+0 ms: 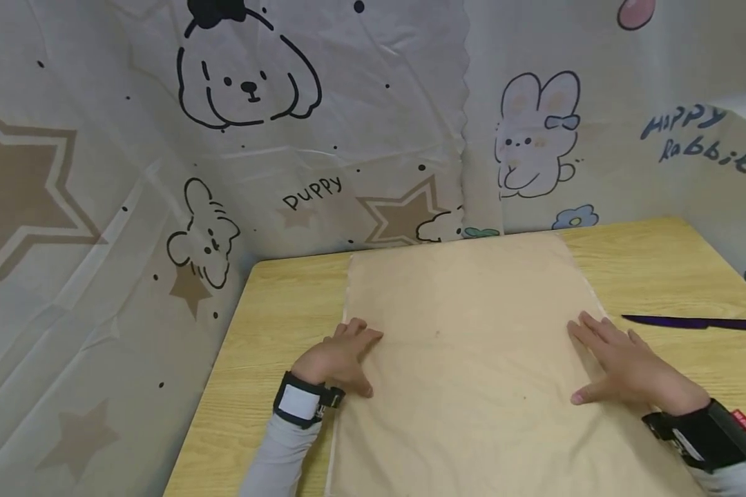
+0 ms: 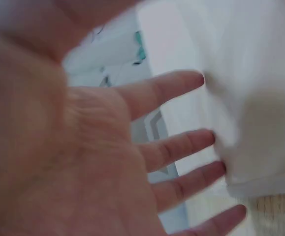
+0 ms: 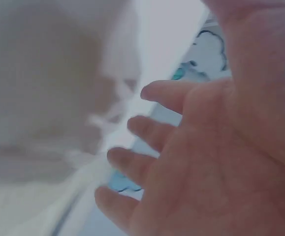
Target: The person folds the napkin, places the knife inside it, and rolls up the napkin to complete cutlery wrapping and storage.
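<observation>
A cream-coloured cloth (image 1: pixel 466 331) lies spread over the wooden table, with faint wrinkles toward its near part. At its left edge my left hand (image 1: pixel 342 355) has its fingertips on the fabric, fingers spread and thumb apart. Opposite, my right hand (image 1: pixel 628 369) touches the cloth near its right edge, the fingers spread in the same way. In the left wrist view the fingertips of the left hand (image 2: pixel 103 147) reach the pale fabric close to its hem. The right wrist view shows the right hand (image 3: pixel 206 157) with fingers apart beside the cloth (image 3: pixel 44 98).
A dark purple knife (image 1: pixel 690 322) lies on the table (image 1: pixel 273 324) to the right of the cloth, its tip toward the cloth. Behind and to the left hangs a printed curtain (image 1: pixel 373 124) with cartoon animals and stars, meeting the table's edges.
</observation>
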A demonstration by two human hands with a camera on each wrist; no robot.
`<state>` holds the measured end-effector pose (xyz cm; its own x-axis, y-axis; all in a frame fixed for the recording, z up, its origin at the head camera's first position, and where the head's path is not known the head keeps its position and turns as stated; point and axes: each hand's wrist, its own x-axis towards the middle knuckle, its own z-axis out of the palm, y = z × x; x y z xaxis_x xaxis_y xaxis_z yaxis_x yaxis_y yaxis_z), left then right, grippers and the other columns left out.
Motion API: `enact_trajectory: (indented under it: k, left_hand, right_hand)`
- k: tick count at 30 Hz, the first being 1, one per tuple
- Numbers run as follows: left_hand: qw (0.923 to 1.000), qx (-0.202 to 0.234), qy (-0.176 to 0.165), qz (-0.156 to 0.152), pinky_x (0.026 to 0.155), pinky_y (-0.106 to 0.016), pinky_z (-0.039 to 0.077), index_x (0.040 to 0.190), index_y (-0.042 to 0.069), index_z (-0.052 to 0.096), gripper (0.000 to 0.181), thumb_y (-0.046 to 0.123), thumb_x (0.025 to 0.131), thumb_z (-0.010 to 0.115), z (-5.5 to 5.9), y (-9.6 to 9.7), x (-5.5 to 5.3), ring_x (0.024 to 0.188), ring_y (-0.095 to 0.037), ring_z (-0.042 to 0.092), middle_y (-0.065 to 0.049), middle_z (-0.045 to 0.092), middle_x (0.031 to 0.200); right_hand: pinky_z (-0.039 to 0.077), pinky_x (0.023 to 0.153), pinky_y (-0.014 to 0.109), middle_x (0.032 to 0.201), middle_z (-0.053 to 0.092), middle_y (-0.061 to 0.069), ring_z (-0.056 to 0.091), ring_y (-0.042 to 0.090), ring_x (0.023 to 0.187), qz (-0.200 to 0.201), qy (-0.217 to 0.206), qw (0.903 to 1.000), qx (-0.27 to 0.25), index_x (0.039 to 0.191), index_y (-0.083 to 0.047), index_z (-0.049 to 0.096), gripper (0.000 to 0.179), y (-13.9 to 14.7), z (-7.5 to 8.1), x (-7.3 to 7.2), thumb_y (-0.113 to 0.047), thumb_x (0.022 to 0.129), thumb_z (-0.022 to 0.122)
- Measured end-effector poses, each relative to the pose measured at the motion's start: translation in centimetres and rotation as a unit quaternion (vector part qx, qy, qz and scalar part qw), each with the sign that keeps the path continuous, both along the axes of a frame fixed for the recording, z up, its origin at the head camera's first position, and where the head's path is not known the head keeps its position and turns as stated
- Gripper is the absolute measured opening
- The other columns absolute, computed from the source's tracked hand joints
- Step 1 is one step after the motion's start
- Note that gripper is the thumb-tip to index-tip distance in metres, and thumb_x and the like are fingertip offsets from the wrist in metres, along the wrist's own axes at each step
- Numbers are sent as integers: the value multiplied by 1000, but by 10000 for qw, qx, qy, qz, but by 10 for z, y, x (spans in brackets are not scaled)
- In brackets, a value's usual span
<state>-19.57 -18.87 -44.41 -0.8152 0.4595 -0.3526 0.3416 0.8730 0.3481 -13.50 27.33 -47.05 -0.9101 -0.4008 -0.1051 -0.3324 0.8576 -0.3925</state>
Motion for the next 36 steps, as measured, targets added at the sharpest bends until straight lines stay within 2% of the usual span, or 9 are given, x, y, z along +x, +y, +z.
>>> enact_trajectory:
  k: [2, 5, 11, 16, 19, 24, 28, 33, 36]
  left_hand:
    - [9979, 645, -73, 4, 100, -52, 41, 143, 13, 48, 80, 38, 75, 80, -2, -10, -10, 127, -27, 38, -10, 40, 143]
    - [9840, 1749, -11, 340, 99, -48, 44, 135, 9, 55, 54, 37, 91, 66, -12, -29, -28, 118, -23, 50, -8, 53, 133]
    - [9288, 3419, -247, 1406, 85, -42, 53, 130, 4, 58, 39, 31, 103, 47, -43, -62, -56, 101, -22, 62, -13, 65, 117]
    - [8760, 4398, -684, 1859, 77, -26, 55, 129, 1, 56, 46, 36, 101, 47, -62, -75, -69, 102, -26, 61, -18, 62, 119]
    - [8555, 4755, -818, 1879, 76, -23, 55, 130, -1, 54, 48, 36, 101, 48, -68, -81, -71, 104, -28, 60, -20, 60, 119]
    - [8506, 4874, -913, 1749, 78, -23, 55, 131, -3, 52, 45, 31, 102, 49, -69, -84, -70, 105, -29, 59, -23, 57, 120]
    - [8520, 4837, -918, 1781, 78, -24, 55, 131, -2, 53, 43, 29, 101, 50, -68, -85, -69, 106, -28, 59, -22, 58, 121]
    - [8557, 4782, -877, 1774, 80, -23, 54, 132, -1, 52, 44, 30, 101, 50, -67, -88, -68, 107, -29, 59, -22, 58, 122]
    - [8540, 4810, -867, 1782, 80, -23, 54, 133, -2, 52, 45, 30, 101, 50, -66, -90, -68, 108, -29, 59, -22, 57, 123]
  right_hand:
    - [14, 102, 75, 152, 23, 32, 19, 55, 133, 91, 181, 9998, -50, 146, 6, 35, 114, -14, 5, 4, -61, 64, 77]
    - [27, 103, 68, 148, 35, 27, 31, 47, 131, 443, 512, 9977, -96, 142, 1, 46, 94, -50, 12, 11, -49, 71, 79]
    - [49, 89, 44, 126, 55, 5, 50, 19, 111, 1575, 480, 9859, -311, 125, -10, 63, 49, -139, 12, 32, -35, 84, 73]
    - [49, 73, 26, 114, 57, -3, 51, 7, 95, 2895, 841, 9517, -579, 119, -18, 66, 34, -210, 5, 52, -30, 87, 70]
    - [42, 70, 16, 115, 56, -6, 48, 3, 94, 3578, 953, 9272, -561, 123, -26, 65, 34, -251, 0, 65, -36, 91, 63]
    - [30, 68, 9, 125, 50, -7, 42, -1, 93, 3919, 1394, 9094, 6, 136, -30, 55, 49, -296, -13, 87, -55, 95, 47]
    - [22, 63, 10, 115, 52, -11, 36, -2, 83, 3664, 1973, 9091, 207, 132, -22, 53, 49, -309, -21, 96, -54, 95, 48]
    - [19, 62, 13, 122, 50, -9, 37, 0, 86, 3889, 2424, 8883, 307, 132, -33, 55, 40, -313, -27, 100, -50, 96, 48]
    - [16, 61, 12, 122, 51, -9, 38, -1, 85, 3924, 2562, 8831, 223, 130, -34, 56, 37, -316, -28, 101, -47, 97, 48]
